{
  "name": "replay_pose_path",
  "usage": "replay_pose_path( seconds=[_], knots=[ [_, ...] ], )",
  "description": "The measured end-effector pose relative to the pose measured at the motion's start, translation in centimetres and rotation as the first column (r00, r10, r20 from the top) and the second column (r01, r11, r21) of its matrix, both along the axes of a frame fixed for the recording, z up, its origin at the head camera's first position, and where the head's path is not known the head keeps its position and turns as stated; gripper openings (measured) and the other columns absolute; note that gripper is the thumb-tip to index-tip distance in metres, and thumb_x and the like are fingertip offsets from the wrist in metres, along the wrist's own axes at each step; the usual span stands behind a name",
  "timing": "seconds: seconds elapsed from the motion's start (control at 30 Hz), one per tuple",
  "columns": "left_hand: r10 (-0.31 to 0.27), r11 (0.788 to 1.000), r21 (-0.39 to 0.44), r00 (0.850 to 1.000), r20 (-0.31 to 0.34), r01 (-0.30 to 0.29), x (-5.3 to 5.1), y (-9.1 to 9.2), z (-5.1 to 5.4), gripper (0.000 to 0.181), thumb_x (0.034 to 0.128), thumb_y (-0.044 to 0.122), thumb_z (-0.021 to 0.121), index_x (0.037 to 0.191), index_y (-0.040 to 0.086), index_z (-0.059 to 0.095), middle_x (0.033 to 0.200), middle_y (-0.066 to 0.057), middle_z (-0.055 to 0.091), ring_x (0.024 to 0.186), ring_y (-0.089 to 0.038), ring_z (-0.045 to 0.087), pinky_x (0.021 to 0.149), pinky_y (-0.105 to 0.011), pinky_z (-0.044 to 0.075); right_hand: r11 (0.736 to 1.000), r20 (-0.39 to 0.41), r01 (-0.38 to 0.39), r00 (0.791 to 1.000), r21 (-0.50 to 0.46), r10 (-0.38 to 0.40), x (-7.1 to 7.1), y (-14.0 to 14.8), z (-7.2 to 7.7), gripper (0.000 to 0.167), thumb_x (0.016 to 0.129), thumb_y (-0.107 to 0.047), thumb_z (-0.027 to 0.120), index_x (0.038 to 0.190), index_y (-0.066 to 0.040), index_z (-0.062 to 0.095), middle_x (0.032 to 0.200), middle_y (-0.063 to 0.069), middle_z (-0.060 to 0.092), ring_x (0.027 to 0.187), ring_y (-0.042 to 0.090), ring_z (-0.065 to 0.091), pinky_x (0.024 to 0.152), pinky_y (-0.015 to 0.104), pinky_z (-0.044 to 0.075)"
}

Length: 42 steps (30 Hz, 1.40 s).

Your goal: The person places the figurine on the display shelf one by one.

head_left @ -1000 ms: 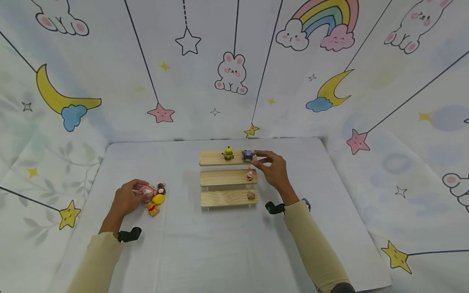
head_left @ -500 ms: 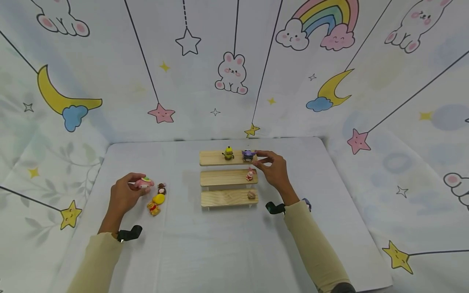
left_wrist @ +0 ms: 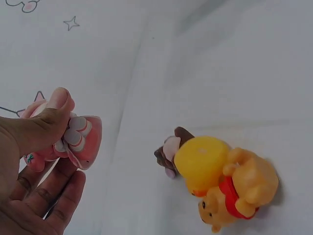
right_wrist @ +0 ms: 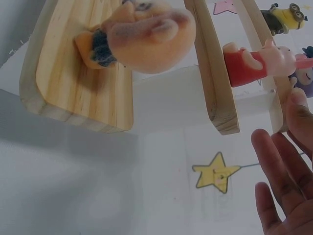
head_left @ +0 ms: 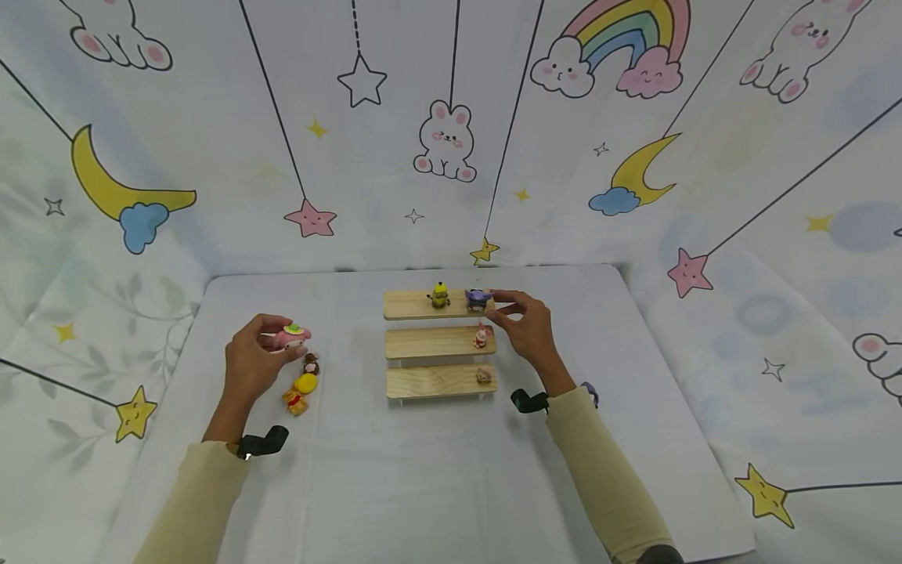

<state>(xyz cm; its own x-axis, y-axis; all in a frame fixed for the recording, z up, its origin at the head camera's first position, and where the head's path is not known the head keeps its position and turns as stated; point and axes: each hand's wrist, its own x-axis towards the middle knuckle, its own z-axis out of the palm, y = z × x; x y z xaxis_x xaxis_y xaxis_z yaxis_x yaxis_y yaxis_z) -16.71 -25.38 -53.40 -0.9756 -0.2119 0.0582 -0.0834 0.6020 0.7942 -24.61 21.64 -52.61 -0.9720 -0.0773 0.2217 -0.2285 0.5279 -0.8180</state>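
Note:
My left hand (head_left: 248, 364) pinches a pink toy figurine with a green-topped head (head_left: 290, 337) between thumb and fingers, lifted off the table; its white paws show in the left wrist view. Just beside it lie a brown figurine (head_left: 311, 363), a round yellow toy (left_wrist: 203, 155) and a bear figurine in a red shirt (left_wrist: 254, 183). At the right end of the top wooden shelf (head_left: 409, 305), my right hand (head_left: 528, 325) has its thumb and index finger close against a purple figurine (head_left: 477, 298). The right wrist view shows the other fingers fairly straight.
A green-and-yellow figurine (head_left: 440, 295) stands on the top shelf. The middle shelf (head_left: 423, 342) bears a pink figurine in red (right_wrist: 254, 67), and the bottom shelf (head_left: 426, 381) a tan figurine (right_wrist: 151, 36). White cloth (head_left: 395, 486) covers the table; a printed backdrop hangs behind.
My left hand has lifted the pink figurine away from the group, turned it and carried it slightly up and to the right. My right hand stays where it was.

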Motion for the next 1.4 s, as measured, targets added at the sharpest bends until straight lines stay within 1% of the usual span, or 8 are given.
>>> replay_pose_path(
  seconds=[0.17,0.33,0.57,0.67,0.83,0.93,1.17,1.4],
  knots=[
    [0.002,1.000,0.022,0.999,-0.039,-0.001,-0.5,1.3,1.0,0.050,0.0904,0.017,0.087,0.136,0.013,0.069,0.126,-0.019,0.071,0.104,-0.033,0.068,0.073,-0.001,0.045,1.000,-0.004,-0.001,1.000,-0.010,0.001,-0.1,0.1,0.0,0.043,0.093,-0.032,0.083,0.133,-0.018,0.074,0.131,0.004,0.076,0.107,0.025,0.075,0.076,0.019,0.057],
    [-0.019,0.999,0.049,0.996,-0.089,0.024,-0.9,2.8,1.9,0.049,0.0894,0.014,0.087,0.135,0.013,0.072,0.124,-0.018,0.075,0.106,-0.034,0.072,0.078,0.000,0.046,1.000,-0.006,-0.004,1.000,-0.013,0.004,-0.1,0.1,-0.1,0.043,0.092,-0.032,0.083,0.132,-0.018,0.075,0.131,0.003,0.076,0.106,0.024,0.076,0.078,0.018,0.057],
    [-0.034,0.994,0.097,0.989,-0.141,0.048,-1.7,4.8,3.1,0.047,0.0867,0.014,0.090,0.131,0.014,0.073,0.123,-0.013,0.077,0.105,-0.027,0.073,0.080,-0.004,0.050,1.000,-0.020,-0.011,1.000,-0.017,0.011,-0.2,0.1,-0.3,0.043,0.092,-0.031,0.083,0.132,-0.018,0.075,0.131,0.003,0.076,0.105,0.023,0.076,0.077,0.016,0.057],
    [-0.050,0.991,0.114,0.984,-0.173,0.070,-2.1,5.7,3.5,0.047,0.0860,0.015,0.090,0.130,0.014,0.074,0.124,-0.011,0.077,0.105,-0.024,0.073,0.083,-0.007,0.053,1.000,-0.024,-0.013,1.000,-0.019,0.012,-0.2,0.1,-0.4,0.043,0.092,-0.031,0.083,0.132,-0.018,0.074,0.131,0.003,0.076,0.105,0.024,0.076,0.079,0.020,0.060],
    [-0.079,0.985,0.133,0.970,-0.228,0.112,-2.8,7.0,4.2,0.046,0.0841,0.014,0.092,0.127,0.013,0.075,0.122,-0.009,0.077,0.101,-0.017,0.071,0.091,-0.013,0.055,1.000,-0.017,-0.006,1.000,-0.019,0.006,-0.2,0.1,-0.3,0.044,0.092,-0.032,0.083,0.132,-0.017,0.074,0.131,0.004,0.076,0.105,0.024,0.076,0.084,0.035,0.065],
    [-0.091,0.981,0.146,0.962,-0.258,0.132,-3.1,7.9,4.7,0.047,0.0821,0.013,0.093,0.125,0.012,0.075,0.118,-0.009,0.078,0.096,-0.014,0.069,0.091,-0.015,0.056,1.000,-0.009,0.000,1.000,-0.019,0.000,-0.2,0.0,-0.3,0.044,0.092,-0.032,0.083,0.132,-0.016,0.074,0.131,0.004,0.076,0.105,0.024,0.076,0.086,0.041,0.065],
    [-0.124,0.969,0.168,0.946,-0.301,0.181,-4.2,10.2,5.3,0.050,0.0778,0.008,0.096,0.124,0.011,0.075,0.115,-0.009,0.078,0.092,-0.009,0.069,0.085,-0.016,0.057,1.000,-0.004,0.004,1.000,-0.022,-0.004,-0.1,0.0,-0.2,0.042,0.093,-0.029,0.082,0.132,-0.017,0.074,0.131,0.004,0.076,0.106,0.024,0.076,0.086,0.039,0.065],
    [-0.150,0.953,0.207,0.939,-0.309,0.220,-5.2,12.4,5.6,0.051,0.0753,0.006,0.097,0.121,0.010,0.076,0.115,-0.010,0.078,0.094,-0.016,0.071,0.085,-0.016,0.057,1.000,0.001,0.008,1.000,-0.030,-0.008,-0.1,-0.2,-0.2,0.041,0.093,-0.028,0.083,0.131,-0.018,0.075,0.130,0.003,0.076,0.105,0.024,0.076,0.085,0.042,0.065]
  ],
)
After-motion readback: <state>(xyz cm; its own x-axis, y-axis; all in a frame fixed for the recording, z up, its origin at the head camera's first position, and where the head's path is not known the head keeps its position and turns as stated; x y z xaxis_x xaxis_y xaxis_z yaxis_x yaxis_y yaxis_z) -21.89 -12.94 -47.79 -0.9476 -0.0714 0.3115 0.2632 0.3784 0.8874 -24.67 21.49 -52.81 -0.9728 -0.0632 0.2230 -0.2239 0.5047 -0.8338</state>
